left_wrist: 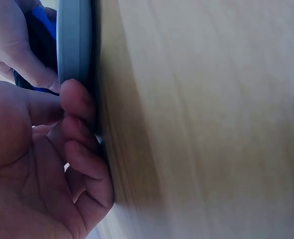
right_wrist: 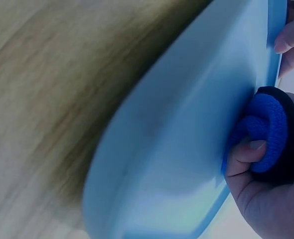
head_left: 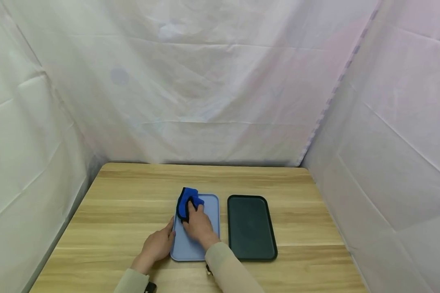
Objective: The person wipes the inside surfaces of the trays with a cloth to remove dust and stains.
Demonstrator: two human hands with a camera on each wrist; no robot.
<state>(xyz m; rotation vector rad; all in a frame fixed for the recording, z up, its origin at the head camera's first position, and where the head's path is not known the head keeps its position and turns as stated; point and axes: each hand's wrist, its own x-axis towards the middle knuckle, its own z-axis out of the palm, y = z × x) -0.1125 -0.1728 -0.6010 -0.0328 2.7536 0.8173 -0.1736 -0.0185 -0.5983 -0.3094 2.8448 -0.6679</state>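
Observation:
A light blue rectangular tray (head_left: pixel 188 249) lies flat on the wooden table, its long side running away from me. At its left edge, my left hand (head_left: pixel 157 245) grips the rim; the left wrist view shows the curled fingertips (left_wrist: pixel 77 99) against the tray's side wall (left_wrist: pixel 73 45). My right hand (head_left: pixel 199 226) holds a bunched blue cloth with black edging (head_left: pixel 183 201) over the tray's far left part. In the right wrist view the thumb presses into the folded cloth (right_wrist: pixel 269 132), close against the tray surface (right_wrist: pixel 187 149).
To the right, a dark green tray (head_left: pixel 251 228) of similar size lies beside the blue one, a narrow strip of table between them. The wooden table (head_left: pixel 132 203) is bordered by white fabric sheets (head_left: pixel 205 89) at the back and both sides.

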